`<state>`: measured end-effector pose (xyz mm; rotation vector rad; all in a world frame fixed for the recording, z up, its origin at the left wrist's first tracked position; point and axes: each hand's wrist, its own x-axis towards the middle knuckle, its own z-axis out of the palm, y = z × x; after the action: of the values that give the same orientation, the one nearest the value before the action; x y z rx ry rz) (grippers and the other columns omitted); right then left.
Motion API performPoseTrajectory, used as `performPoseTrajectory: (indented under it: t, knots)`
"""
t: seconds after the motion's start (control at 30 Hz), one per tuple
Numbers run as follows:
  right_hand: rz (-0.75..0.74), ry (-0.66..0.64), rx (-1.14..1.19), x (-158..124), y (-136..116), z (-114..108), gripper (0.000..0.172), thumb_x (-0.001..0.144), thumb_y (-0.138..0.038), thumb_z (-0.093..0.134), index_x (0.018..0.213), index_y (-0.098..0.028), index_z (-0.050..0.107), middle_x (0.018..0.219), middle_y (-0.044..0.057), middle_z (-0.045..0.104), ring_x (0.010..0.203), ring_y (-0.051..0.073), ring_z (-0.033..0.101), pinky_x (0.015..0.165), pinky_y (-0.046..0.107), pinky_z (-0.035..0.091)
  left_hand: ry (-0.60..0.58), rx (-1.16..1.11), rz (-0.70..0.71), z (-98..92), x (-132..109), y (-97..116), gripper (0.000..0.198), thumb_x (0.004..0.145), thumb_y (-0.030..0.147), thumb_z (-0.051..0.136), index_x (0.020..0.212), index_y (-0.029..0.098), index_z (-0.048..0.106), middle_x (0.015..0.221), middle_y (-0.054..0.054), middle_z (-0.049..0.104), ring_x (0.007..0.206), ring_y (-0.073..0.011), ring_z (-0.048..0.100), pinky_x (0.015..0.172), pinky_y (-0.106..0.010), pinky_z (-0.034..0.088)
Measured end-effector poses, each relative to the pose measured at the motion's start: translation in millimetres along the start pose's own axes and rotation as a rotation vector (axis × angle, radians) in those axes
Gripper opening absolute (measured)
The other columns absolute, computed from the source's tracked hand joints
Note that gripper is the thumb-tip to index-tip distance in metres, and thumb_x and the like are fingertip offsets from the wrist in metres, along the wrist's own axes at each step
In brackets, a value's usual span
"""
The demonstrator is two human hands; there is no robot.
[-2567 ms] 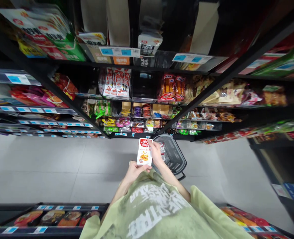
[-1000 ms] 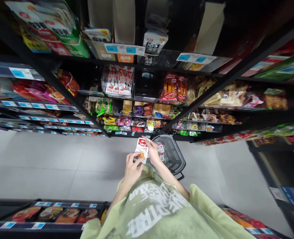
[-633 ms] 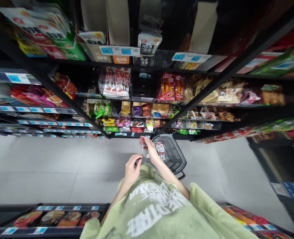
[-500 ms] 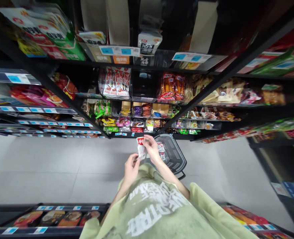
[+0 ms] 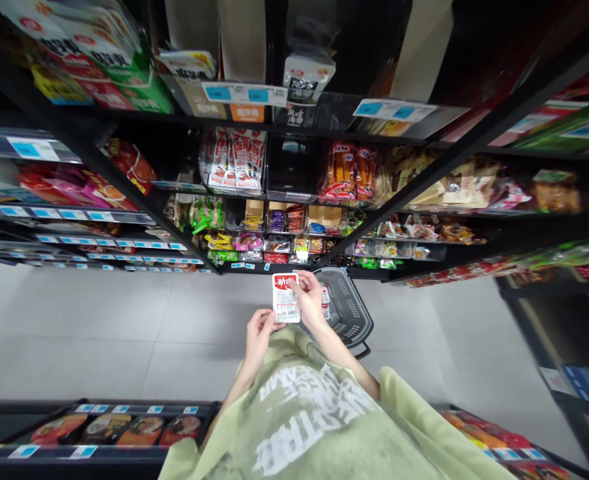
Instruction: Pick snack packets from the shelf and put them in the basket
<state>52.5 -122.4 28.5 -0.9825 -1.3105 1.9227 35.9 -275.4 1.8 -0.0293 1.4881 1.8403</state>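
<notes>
A small white snack packet (image 5: 286, 308) with a red top band is held up in front of my shirt, its printed face toward me. My right hand (image 5: 310, 299) grips its upper right side, with the thumb across the front. At the lower left edge, my left hand (image 5: 260, 328) pinches the packet between thumb and fingers. Behind my right forearm, a grey shopping basket (image 5: 358, 313) stands on the floor, with a few red-and-white packets (image 5: 325, 303) in it, partly hidden by my arm.
Black shelves (image 5: 294, 127) of bagged snacks rise ahead, with red-and-white bags (image 5: 237, 160) and red-orange bags (image 5: 348, 172) in clear bins. Grey tiled floor (image 5: 194, 313) lies below. A low shelf of boxed food (image 5: 107, 430) stands behind at left, and another shelf edge (image 5: 539, 327) at right.
The packet has turned from a slanted angle to face me flat, showing its printed side. Both hands still hold it, and the view has shifted slightly.
</notes>
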Motion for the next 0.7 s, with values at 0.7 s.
performPoseTrajectory:
  t: [0.7]
  knots:
    - [0.125,0.036,0.126,-3.1,2.3,-0.5,0.030,0.065,-0.028,0.085,0.090,-0.024,0.069,0.075,-0.004,0.068,0.065,0.014,0.060,0.063,0.026,0.045,0.014,0.095,0.054,-5.1,2.4,-6.9,0.037,0.084,0.053,0.069,0.092,0.017,0.064,0.080,-0.004,0.072,0.067,-0.0189,0.071,0.069,-0.031,0.058]
